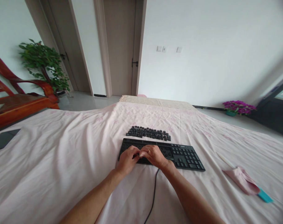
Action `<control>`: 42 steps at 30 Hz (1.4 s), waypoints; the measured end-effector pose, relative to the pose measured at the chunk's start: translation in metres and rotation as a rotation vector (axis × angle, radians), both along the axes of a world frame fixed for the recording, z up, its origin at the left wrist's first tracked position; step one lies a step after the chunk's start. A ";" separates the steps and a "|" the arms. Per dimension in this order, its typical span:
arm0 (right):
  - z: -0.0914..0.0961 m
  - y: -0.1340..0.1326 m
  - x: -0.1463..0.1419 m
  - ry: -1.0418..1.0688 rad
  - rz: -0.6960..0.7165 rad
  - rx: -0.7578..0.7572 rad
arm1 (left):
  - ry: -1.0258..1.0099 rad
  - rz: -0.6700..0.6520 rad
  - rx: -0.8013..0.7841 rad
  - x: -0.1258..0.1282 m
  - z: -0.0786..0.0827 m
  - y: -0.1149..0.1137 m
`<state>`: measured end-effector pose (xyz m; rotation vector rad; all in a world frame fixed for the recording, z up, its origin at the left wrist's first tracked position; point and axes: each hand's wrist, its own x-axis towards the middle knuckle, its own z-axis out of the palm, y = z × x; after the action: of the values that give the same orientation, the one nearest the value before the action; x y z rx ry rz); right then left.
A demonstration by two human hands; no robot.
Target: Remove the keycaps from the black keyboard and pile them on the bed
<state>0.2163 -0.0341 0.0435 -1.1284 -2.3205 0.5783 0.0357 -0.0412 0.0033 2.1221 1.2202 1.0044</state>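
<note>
A black keyboard [178,154] lies on a pale pink sheet [62,161], its cable [152,196] running toward me. Both my hands rest on its left half, close together with fingertips meeting. My left hand [127,160] has its fingers curled down onto the keys. My right hand [152,155] is also curled, fingers pinched near the left hand's. What, if anything, they pinch is hidden. Just beyond the keyboard sits a pile of loose black keycaps [148,133].
A pink cloth [242,179] and a teal object [265,196] lie at the right, beside a thin white stick [225,160]. A dark flat device [2,139] is at the left edge. A wooden chair [17,99] and a green plant [44,65] stand at the far left.
</note>
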 end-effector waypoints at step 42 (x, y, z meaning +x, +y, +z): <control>-0.028 -0.016 0.009 0.300 -0.200 0.468 | -0.350 0.026 -0.085 0.009 -0.008 -0.003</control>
<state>0.2251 -0.0503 0.0159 -0.9560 -1.9190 0.1067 0.0447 -0.0443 -0.0044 1.7761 1.0961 1.2489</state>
